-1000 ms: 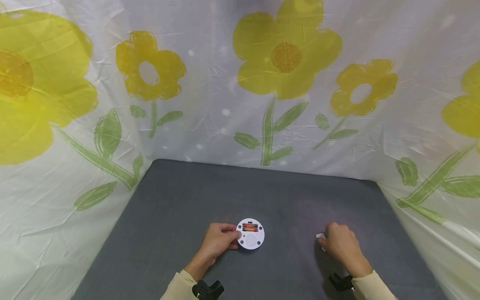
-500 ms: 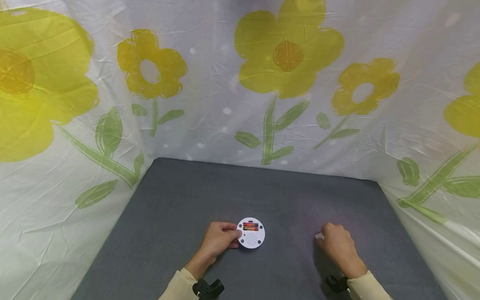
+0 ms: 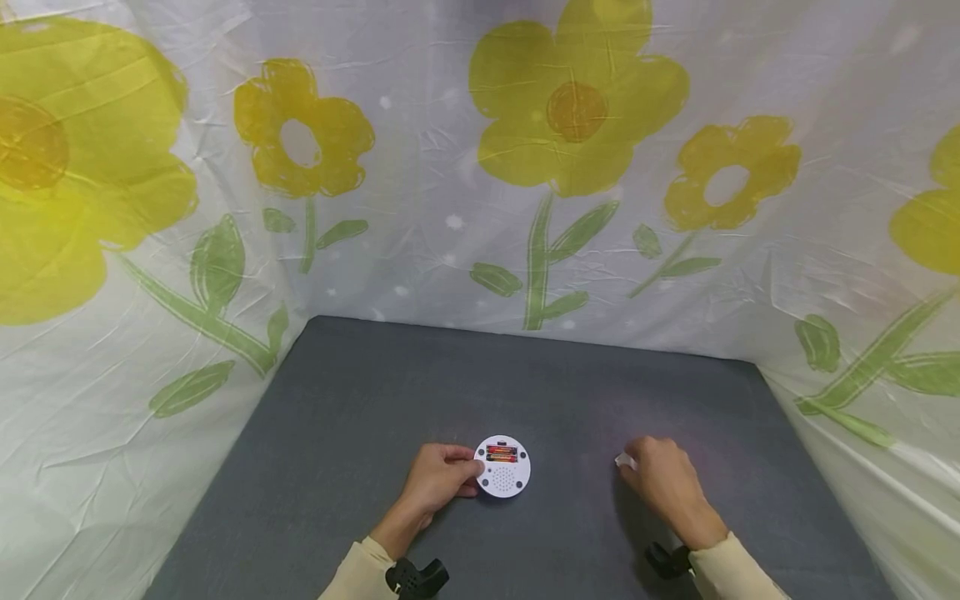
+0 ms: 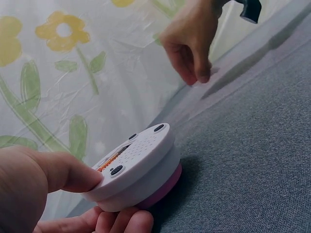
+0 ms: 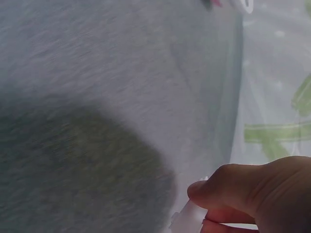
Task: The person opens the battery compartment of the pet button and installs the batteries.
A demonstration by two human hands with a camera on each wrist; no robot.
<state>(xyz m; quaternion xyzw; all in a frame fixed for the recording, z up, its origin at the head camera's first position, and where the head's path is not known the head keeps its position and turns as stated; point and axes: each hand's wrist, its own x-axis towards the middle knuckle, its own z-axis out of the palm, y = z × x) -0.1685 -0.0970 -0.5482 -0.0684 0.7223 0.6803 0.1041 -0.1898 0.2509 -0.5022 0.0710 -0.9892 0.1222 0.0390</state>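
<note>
My left hand [image 3: 437,482] grips the left edge of a round white electronic device [image 3: 504,482], thumb on top and fingers below. Its underside faces up, showing speaker holes, dark feet and an uncovered compartment with red batteries [image 3: 501,454]. The left wrist view shows the device [image 4: 150,162] tilted close over the table, with a pink band at its lower side. Off to the right, my right hand [image 3: 666,482] pinches a small white plastic battery cover [image 3: 622,460]. In the right wrist view, small tabs show on the cover [image 5: 188,218], partly hidden by thumb and fingers.
A dark grey cloth-covered table [image 3: 390,375] lies under both hands. White curtains [image 3: 420,250] with yellow flowers enclose its back and sides. Each wrist wears a black camera mount, such as the left mount [image 3: 417,578].
My right hand has moved left, towards the device, with the battery cover between its fingers. The left hand and the device have stayed nearly still.
</note>
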